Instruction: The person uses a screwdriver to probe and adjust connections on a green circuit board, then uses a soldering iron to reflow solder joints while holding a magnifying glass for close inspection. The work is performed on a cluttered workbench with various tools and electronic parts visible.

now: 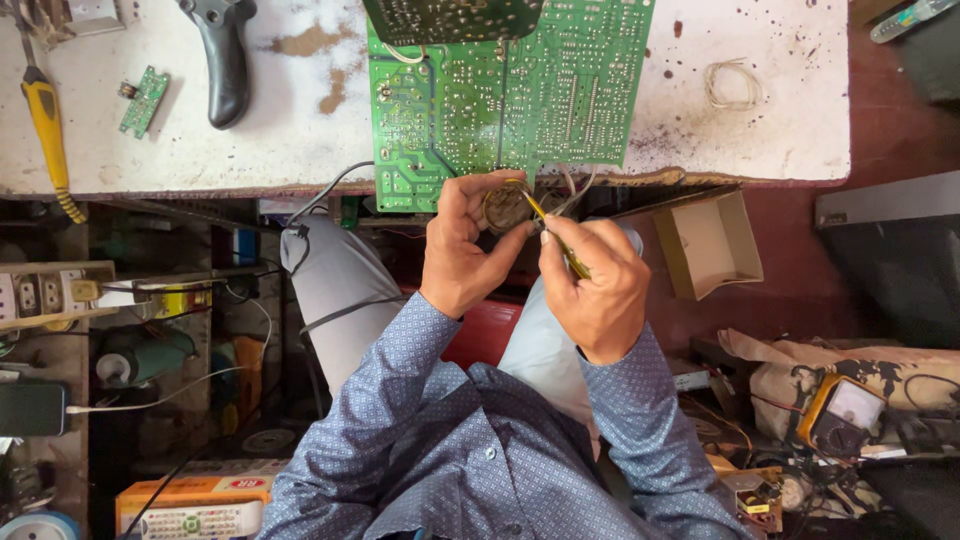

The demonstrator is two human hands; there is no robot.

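Left hand (462, 250) grips a round, wire-wound brass-coloured component (505, 207) at the large green circuit board's (500, 95) six o'clock edge; right hand (592, 285) pinches a slim yellow-handled tool (556, 238), its long axis running four to ten o'clock, tip on the component.

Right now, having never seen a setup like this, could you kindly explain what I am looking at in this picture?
There is no machine here: a camera on a person's head looks down at their own two hands. The left hand grips a small round part at the edge of a large green circuit board. The right hand holds a thin yellow tool against that part. The board lies on a stained white workbench, beside a yellow-handled tool, a small green board and a black handle.
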